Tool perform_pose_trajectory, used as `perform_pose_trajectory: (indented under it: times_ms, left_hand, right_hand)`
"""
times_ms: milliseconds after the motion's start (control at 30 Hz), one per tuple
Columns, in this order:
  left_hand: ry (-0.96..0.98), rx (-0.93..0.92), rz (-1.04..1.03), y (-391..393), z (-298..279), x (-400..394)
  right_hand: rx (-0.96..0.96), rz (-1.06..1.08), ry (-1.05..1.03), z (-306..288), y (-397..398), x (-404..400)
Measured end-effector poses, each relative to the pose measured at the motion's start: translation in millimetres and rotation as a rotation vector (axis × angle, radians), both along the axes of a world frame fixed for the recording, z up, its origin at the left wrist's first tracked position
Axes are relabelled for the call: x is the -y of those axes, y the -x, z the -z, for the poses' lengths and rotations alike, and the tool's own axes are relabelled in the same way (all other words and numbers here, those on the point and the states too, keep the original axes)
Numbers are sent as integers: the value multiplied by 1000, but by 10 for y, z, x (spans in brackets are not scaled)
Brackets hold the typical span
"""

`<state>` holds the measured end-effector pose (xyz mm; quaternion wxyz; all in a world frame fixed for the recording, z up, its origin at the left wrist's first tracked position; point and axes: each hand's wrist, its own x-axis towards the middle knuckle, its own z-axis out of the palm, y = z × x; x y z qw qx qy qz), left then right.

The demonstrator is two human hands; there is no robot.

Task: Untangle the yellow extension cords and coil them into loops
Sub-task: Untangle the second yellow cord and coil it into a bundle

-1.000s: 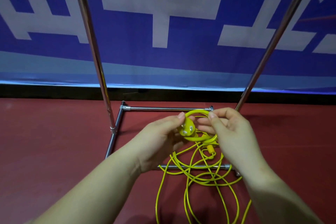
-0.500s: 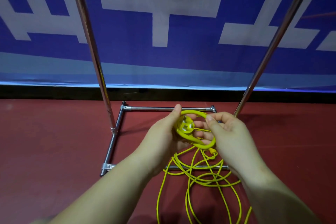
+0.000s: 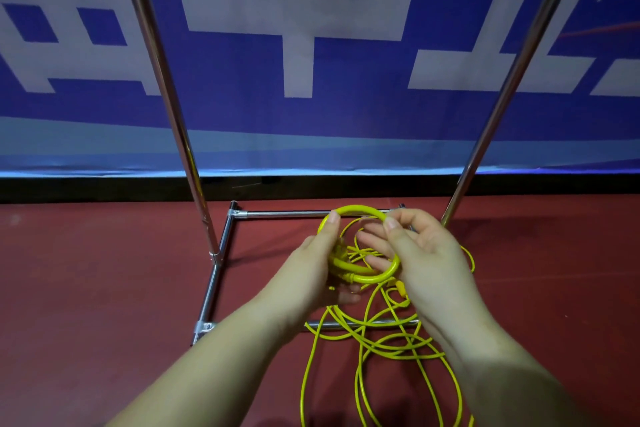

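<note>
Where the red floor (image 3: 86,288) fills the nine o'clock side, a chrome rack frame (image 3: 221,246) stands on it, one upright pole rising toward eleven o'clock and a base rail running toward six. Just right of that rail the left hand (image 3: 311,267) reaches in from seven o'clock, its grip curled round the left side of a thick yellow loop (image 3: 360,215), thumb tip pressed on the loop's top. At centre this loop is held above the floor, in front of the frame's far crossbar. Below it, thin yellow cords (image 3: 374,343) lie tangled on the floor toward six o'clock, draped over the near crossbar and partly hidden by both forearms. The right hand (image 3: 426,253) comes in from five o'clock, its grip pinching the loop's right side, fingers threaded through the ring. Farther right the second pole (image 3: 512,80) leans up toward one o'clock. Behind everything, a blue banner (image 3: 311,28) with large white characters spans the wall from nine to three o'clock, a dark strip along its base.
</note>
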<state>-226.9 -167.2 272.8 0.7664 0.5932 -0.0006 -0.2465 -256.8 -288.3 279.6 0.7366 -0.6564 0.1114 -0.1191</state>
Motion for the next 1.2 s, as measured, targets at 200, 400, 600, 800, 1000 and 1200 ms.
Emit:
perform_pose_trajectory:
  times_ms: [200,400,600,800,1000,1200]
  left_hand:
    - [112,-63,-2,-35,-9,-59]
    - [53,60,150,-15,-4,-190]
    - [-51,51,169,-9,16,-206]
    - [-114,162,18,-43,-23,-237]
    - [12,49,-52,-154,-60,-380]
    - [19,86,-54,-216,-133,-537]
  right_hand:
    - [-53,34,-112,-29,-19,37]
    - [-91,65,-263,-77,-31,161]
    - [-109,31,-184,-62,-29,189]
    - [-76,96,-15,-49,-40,199]
    - [-19,-163,862,50,10,289]
    - [-21,-311,884,-25,35,403]
